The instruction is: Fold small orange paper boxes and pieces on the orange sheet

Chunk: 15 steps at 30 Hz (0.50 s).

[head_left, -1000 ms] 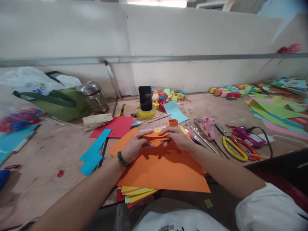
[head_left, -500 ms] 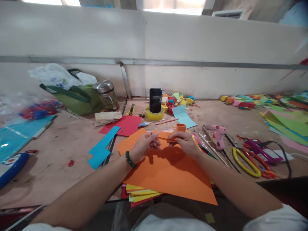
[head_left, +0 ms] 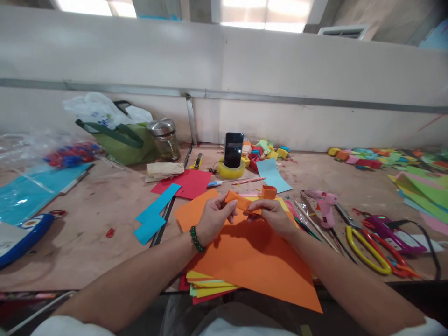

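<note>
Between my two hands is a narrow orange paper strip point(head_left: 238, 201), folded or bent along its length. My left hand point(head_left: 217, 215), with a green bead bracelet at the wrist, pinches the strip's left end. At the other end, my right hand point(head_left: 272, 213) closes its thumb and fingers on the strip; some fingertips are hidden behind it. Just beyond the right hand stands a small open orange paper box point(head_left: 269, 192). Below both hands lies a large orange paper sheet point(head_left: 259, 266), on top of a stack of coloured sheets point(head_left: 210, 285).
A phone point(head_left: 233, 149) stands in a yellow tape roll point(head_left: 231, 171), with small paper cubes point(head_left: 266, 150) behind. To the right lie a pink glue gun point(head_left: 326, 205) and yellow-handled scissors point(head_left: 367, 252). Blue paper pieces point(head_left: 154, 212), a cutter point(head_left: 198, 161) and a glass jar point(head_left: 166, 140) are left.
The orange strip has turned so its broad face shows more, and its left end is raised. Both hands still hold it. The whole view has shifted slightly.
</note>
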Each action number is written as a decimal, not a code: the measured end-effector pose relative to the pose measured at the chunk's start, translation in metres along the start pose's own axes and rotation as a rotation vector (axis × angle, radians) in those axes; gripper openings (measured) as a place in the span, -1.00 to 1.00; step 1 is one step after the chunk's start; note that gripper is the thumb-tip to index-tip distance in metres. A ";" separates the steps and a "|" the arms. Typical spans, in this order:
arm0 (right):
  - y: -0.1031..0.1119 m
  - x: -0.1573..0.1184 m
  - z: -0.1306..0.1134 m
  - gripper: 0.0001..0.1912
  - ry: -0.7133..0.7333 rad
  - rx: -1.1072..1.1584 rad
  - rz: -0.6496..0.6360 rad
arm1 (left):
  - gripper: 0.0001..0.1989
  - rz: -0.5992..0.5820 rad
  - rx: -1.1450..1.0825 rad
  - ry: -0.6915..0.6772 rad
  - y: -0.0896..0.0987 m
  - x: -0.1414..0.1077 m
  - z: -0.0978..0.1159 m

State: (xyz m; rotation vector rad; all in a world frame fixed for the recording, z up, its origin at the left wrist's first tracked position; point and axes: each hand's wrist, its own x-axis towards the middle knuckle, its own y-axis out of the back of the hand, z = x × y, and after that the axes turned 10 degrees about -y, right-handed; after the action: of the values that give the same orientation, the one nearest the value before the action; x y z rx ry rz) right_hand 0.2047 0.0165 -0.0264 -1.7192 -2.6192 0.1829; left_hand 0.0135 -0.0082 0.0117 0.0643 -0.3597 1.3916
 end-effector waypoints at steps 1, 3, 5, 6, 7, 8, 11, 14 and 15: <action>0.001 0.000 0.000 -0.78 -0.024 0.004 -0.014 | -0.60 0.001 0.027 -0.004 0.000 0.000 0.000; 0.004 -0.001 -0.003 -0.79 -0.035 -0.002 -0.033 | -0.57 0.001 0.085 -0.010 0.001 -0.001 -0.001; 0.005 -0.002 -0.010 -0.80 0.013 -0.004 -0.045 | -0.52 -0.015 0.153 -0.022 0.002 -0.002 -0.002; 0.005 -0.003 -0.015 -0.79 0.046 -0.007 -0.050 | -0.50 -0.033 0.191 -0.032 0.002 -0.002 -0.003; 0.004 -0.004 -0.019 -0.78 0.074 -0.011 -0.049 | -0.50 -0.057 0.232 -0.046 0.002 -0.003 -0.003; 0.003 -0.004 -0.022 -0.75 0.084 -0.027 -0.047 | -0.50 -0.081 0.278 -0.063 0.001 -0.004 -0.003; -0.003 -0.006 -0.027 -0.65 0.038 -0.130 -0.106 | -0.49 -0.134 0.394 -0.116 -0.001 -0.007 -0.002; -0.007 -0.008 -0.024 -0.66 -0.048 -0.273 -0.248 | -0.43 -0.190 0.383 -0.113 -0.002 -0.010 -0.001; -0.007 -0.009 -0.024 -0.65 -0.067 -0.303 -0.283 | -0.40 -0.219 0.340 -0.093 -0.002 -0.011 -0.001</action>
State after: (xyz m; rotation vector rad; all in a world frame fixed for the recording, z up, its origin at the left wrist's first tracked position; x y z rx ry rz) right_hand 0.2033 0.0080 -0.0017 -1.4002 -3.0302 -0.1705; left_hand 0.0143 -0.0189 0.0083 0.4373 -0.1831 1.2226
